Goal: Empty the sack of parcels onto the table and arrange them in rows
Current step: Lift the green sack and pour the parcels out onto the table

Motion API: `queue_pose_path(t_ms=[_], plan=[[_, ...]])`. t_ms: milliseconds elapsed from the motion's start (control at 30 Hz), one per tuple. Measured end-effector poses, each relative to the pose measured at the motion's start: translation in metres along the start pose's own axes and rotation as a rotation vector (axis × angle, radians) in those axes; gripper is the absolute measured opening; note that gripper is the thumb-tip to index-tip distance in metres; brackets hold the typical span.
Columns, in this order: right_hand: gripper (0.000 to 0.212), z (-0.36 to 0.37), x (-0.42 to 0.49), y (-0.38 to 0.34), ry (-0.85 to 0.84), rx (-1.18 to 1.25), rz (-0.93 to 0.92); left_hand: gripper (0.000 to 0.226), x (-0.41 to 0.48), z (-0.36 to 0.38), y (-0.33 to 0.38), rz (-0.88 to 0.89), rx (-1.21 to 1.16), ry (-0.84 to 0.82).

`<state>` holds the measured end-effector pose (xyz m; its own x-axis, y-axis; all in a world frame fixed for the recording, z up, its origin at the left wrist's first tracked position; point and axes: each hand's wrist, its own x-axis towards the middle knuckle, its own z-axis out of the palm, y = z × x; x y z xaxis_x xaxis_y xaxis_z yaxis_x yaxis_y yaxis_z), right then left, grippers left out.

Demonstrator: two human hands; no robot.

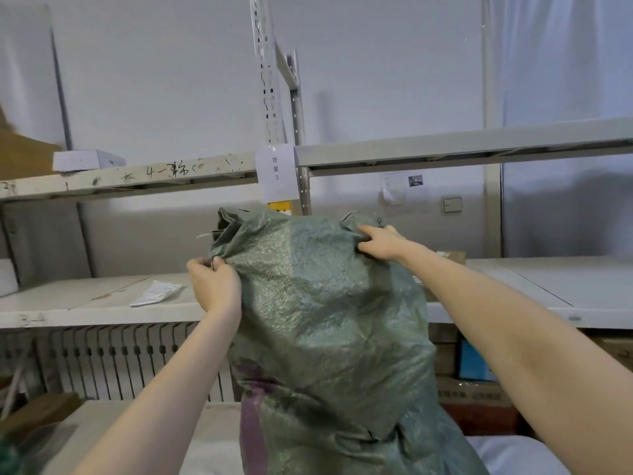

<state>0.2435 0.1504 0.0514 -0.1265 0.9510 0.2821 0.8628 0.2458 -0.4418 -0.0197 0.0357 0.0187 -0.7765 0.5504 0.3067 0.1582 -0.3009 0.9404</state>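
A large green woven sack [329, 320] with a purple stripe stands tall in the centre of the view, its lower end on the white table [212, 437]. My left hand [214, 286] grips a bunch of the fabric at the sack's upper left. At its upper right corner my right hand [383, 242] pinches the cloth. The sack bulges with contents; no parcel inside it can be seen.
Metal shelving [445, 150] runs behind the sack. On the lower shelf lies a white packet [156, 293] at left and a brown box [454, 257] at right. A white box [87, 160] sits on the upper shelf. Cartons [476, 389] stand on the floor at right.
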Motion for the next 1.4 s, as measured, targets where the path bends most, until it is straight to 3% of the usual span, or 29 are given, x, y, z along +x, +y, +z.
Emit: queue_pose_path(t_ms=[67,100,200,300,400,567,667,767,867,1033,1167,1400], plan=[[0.03,0.001,0.001,-0.007,0.032,-0.154,-0.09,0.039,0.003,-0.002,0.002,-0.009,0.008,-0.108],[0.025,0.002,0.001,-0.011,0.086,-0.205,-0.112,0.061,0.004,-0.003,0.003,0.004,0.056,-0.195],[0.03,0.003,0.0,-0.024,0.351,-0.395,-0.099,0.121,0.006,-0.008,0.015,0.045,0.338,-0.425],[0.036,-0.001,-0.003,-0.042,0.462,-0.442,-0.008,0.134,0.01,-0.009,0.028,0.024,0.625,-0.552],[0.035,-0.002,-0.002,-0.061,0.434,-0.243,0.084,0.134,0.011,-0.003,0.028,0.038,0.671,-0.584],[0.035,-0.004,0.009,-0.079,0.369,0.094,0.107,0.115,0.01,0.004,0.023,0.109,0.456,-0.455],[0.039,-0.008,0.018,-0.08,0.385,0.417,0.117,0.101,0.022,0.007,0.028,0.205,0.399,-0.404],[0.039,-0.02,0.023,-0.085,0.425,0.771,0.026,0.084,0.034,0.013,0.05,0.392,0.392,-0.346],[0.03,-0.037,0.032,-0.085,0.468,0.988,-0.014,0.072,0.045,0.018,0.074,0.579,0.37,-0.322],[0.04,-0.067,0.006,-0.09,0.48,1.281,-0.165,0.05,0.05,0.024,0.086,0.875,0.364,-0.277],[0.033,-0.06,-0.01,-0.071,0.488,1.213,-0.075,0.041,0.041,0.032,0.062,1.005,0.44,-0.303],[0.03,-0.037,-0.037,-0.024,0.537,0.663,0.053,0.042,0.015,0.041,0.031,1.107,0.522,-0.427]])
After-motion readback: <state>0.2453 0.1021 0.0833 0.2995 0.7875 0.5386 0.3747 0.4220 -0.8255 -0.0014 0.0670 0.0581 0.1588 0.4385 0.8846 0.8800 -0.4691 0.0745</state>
